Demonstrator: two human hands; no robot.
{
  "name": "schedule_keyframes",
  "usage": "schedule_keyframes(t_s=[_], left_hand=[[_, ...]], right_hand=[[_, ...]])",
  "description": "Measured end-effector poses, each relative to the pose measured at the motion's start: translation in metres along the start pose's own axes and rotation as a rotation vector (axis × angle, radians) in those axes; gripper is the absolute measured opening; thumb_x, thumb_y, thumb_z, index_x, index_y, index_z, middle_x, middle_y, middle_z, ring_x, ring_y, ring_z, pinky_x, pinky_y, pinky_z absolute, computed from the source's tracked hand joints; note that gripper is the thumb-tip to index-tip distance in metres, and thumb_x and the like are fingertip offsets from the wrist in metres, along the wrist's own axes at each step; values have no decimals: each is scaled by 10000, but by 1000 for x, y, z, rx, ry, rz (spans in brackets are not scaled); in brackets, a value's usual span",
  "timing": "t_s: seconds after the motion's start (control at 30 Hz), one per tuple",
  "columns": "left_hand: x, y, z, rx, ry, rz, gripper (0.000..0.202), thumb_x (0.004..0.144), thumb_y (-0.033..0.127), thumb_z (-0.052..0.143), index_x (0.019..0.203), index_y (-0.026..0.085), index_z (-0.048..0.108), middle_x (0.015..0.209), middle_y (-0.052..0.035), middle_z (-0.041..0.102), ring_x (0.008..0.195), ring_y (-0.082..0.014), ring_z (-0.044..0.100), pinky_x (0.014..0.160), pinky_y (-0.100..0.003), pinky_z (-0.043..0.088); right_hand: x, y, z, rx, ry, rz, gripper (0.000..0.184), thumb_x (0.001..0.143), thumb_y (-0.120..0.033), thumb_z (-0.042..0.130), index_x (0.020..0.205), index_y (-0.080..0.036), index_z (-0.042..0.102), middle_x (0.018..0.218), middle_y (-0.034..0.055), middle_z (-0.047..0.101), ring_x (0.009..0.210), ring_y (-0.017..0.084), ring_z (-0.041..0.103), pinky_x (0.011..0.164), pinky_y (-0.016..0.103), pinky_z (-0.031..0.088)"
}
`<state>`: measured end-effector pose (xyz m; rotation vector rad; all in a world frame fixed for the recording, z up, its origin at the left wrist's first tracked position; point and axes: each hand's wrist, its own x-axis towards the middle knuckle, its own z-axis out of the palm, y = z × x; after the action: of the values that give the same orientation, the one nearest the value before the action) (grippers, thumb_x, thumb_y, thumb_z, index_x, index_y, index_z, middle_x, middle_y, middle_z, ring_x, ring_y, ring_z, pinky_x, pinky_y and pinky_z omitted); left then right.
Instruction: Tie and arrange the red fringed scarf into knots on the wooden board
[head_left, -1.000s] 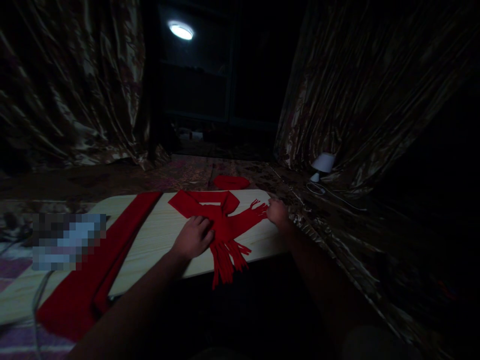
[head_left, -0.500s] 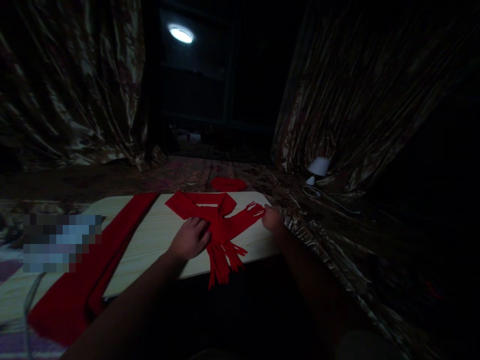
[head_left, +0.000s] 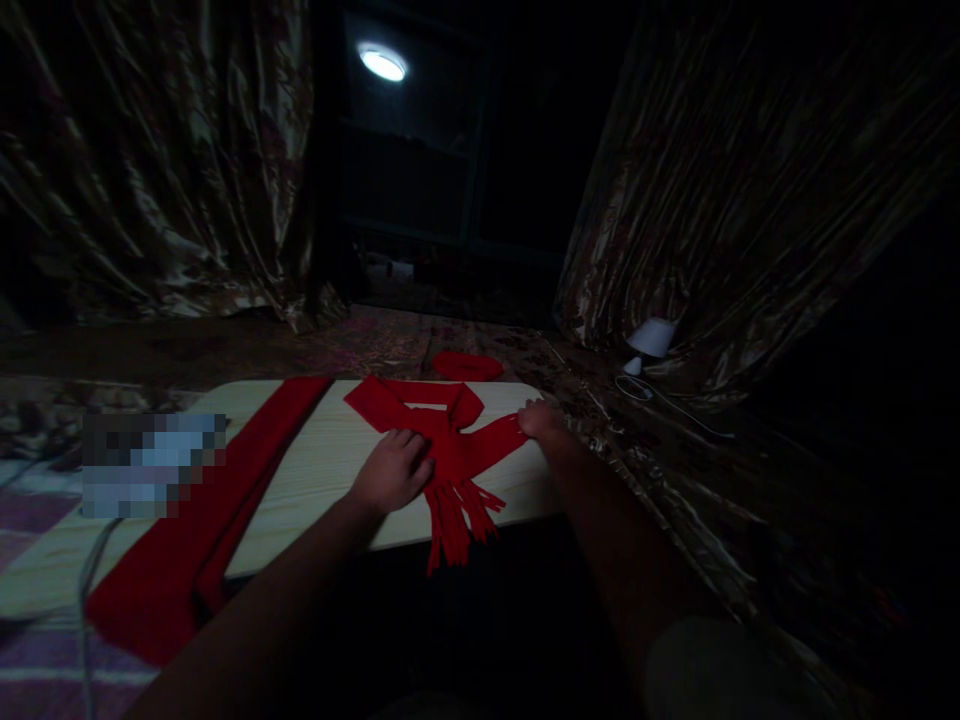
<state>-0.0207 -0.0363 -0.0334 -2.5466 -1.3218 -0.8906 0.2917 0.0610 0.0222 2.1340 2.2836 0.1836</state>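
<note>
Lying mid-frame on the counter, the scarf is touched by the left hand and, at one end, the right hand; grips cannot be told.

Red scarf — matt cloth, board — smooth, pale wood grain, curtains of glossy fabric, matt lampshade

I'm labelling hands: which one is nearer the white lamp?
Right. The right hand, on the red scarf, is left of the white lamp; the left hand, also on the scarf, is farther left.
</note>
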Motion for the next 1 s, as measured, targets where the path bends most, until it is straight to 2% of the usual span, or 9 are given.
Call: schedule_keyframes(t_s=[0.07, 0.13, 0.27, 0.4, 0.5, 0.7, 1.0], left_hand=[[0, 0, 0, -1, -4, -12, 204, 938, 354, 470, 952, 220, 623, 935, -107, 605, 895, -279, 532, 830, -441, 443], [0, -1, 1, 4, -2, -16, 217, 938, 364, 468, 950, 212, 622, 929, -111, 604, 896, -282, 536, 825, -441, 445], [-1, -3, 1, -2, 7, -3, 234, 944, 368, 456, 946, 201, 620, 921, -116, 607, 892, -285, 538, 812, -437, 443], [-3, -3, 1, 15, 10, 3, 223, 952, 359, 452, 945, 198, 606, 917, -110, 609, 883, -274, 540, 812, -419, 438], [-4, -2, 0, 23, 5, 10, 206, 950, 360, 463, 952, 205, 599, 932, -105, 610, 895, -270, 547, 824, -410, 439], [-4, 0, -1, 33, -10, -2, 226, 960, 368, 449, 979, 199, 597, 956, -108, 607, 916, -269, 543, 854, -418, 448], [-5, 7, -6, 42, -31, -58, 196, 916, 361, 504, 971, 206, 611, 966, -118, 612, 936, -268, 544, 855, -421, 448]], right_hand=[[-2, 0, -8, -15, 26, 63, 314, 904, -242, 535, 1128, -123, 721, 1153, 209, 698, 1126, 288, 634, 949, 359, 449], [-13, -11, -7, 3, 84, 99, 334, 908, -219, 513, 1168, -120, 696, 1177, 197, 688, 1124, 267, 627, 940, 324, 440], [-50, -51, 17, 141, 257, -1, 295, 948, -222, 443, 1109, -170, 685, 1127, 127, 691, 1071, 220, 613, 909, 286, 432], [-76, -74, 38, 225, 268, -4, 252, 974, -266, 432, 1048, -206, 666, 1080, 80, 676, 1005, 195, 606, 861, 272, 440], [-82, -75, 39, 238, 251, 34, 246, 982, -250, 426, 1075, -207, 650, 1104, 80, 662, 1028, 189, 593, 878, 271, 436], [-81, -74, 36, 227, 266, -15, 251, 988, -268, 424, 1049, -197, 657, 1104, 95, 655, 1057, 213, 566, 911, 297, 423], [-75, -74, 45, 230, 271, -20, 263, 984, -263, 425, 1050, -187, 669, 1096, 129, 657, 1054, 242, 569, 893, 323, 411]])
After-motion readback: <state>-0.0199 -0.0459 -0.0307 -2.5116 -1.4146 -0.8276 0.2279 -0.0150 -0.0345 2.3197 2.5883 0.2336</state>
